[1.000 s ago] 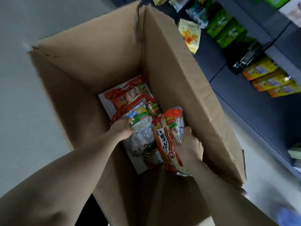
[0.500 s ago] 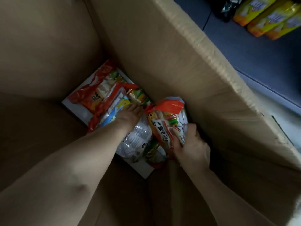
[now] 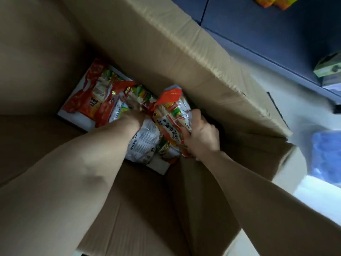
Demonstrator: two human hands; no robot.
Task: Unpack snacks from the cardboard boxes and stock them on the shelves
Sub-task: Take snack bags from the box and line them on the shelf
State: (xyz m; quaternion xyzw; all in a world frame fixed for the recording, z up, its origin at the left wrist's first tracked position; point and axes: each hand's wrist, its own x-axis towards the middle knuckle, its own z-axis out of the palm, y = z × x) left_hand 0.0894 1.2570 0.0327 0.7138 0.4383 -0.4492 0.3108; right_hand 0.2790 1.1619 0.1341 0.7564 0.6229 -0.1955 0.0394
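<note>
Both my arms reach deep into a tall open cardboard box (image 3: 180, 58). Red and clear snack bags (image 3: 92, 100) lie on its bottom. My right hand (image 3: 201, 135) grips an upright red-topped snack bag (image 3: 171, 111) against the box's right wall. My left hand (image 3: 134, 119) is down among the bags lying flat, its fingers dug in and hidden between a bag with white print (image 3: 145, 143) and the others. Whether its fingers hold a bag cannot be seen.
Dark blue shelves (image 3: 267, 34) stand to the right of the box, with orange snack bags (image 3: 271, 1) at the top edge and a green box (image 3: 328, 67) lower down. A blue blurred object (image 3: 326, 156) lies on the pale floor at right.
The view has dropped closer into the box. My left hand has pushed further in between the flat bags. My right hand keeps its grip on the upright bag.
</note>
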